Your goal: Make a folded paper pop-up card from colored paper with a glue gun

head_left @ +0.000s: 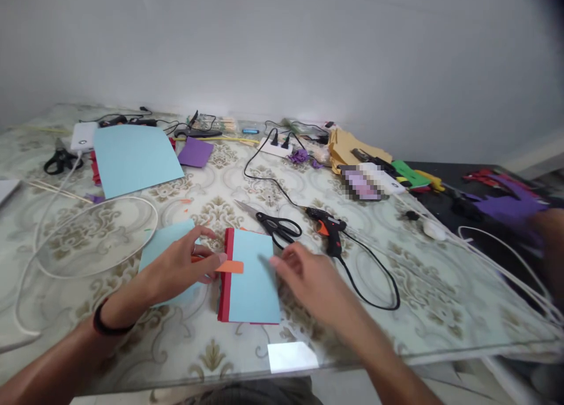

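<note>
A small booklet with a light-blue cover (253, 293) and a red spine (224, 302) lies on the patterned table in front of me. An orange paper strip (233, 267) crosses its spine onto the cover. My left hand (187, 261) pinches this strip between thumb and fingers at the spine. Over the booklet's right edge is my right hand (308, 275), slightly blurred, its fingers loosely curled and the thumb apart, with nothing visible in it. Light-blue paper (170, 240) lies partly beneath my left hand. Black-handled scissors (275, 223) rest just beyond the booklet.
A black glue gun (328, 228) with an orange trigger and trailing cord lies right of the scissors. Behind are a power strip (275, 147), a blue sheet (136, 158) and purple paper (196, 152). White cables (154, 217) loop at left. Another person's hand (549, 228) shows at far right.
</note>
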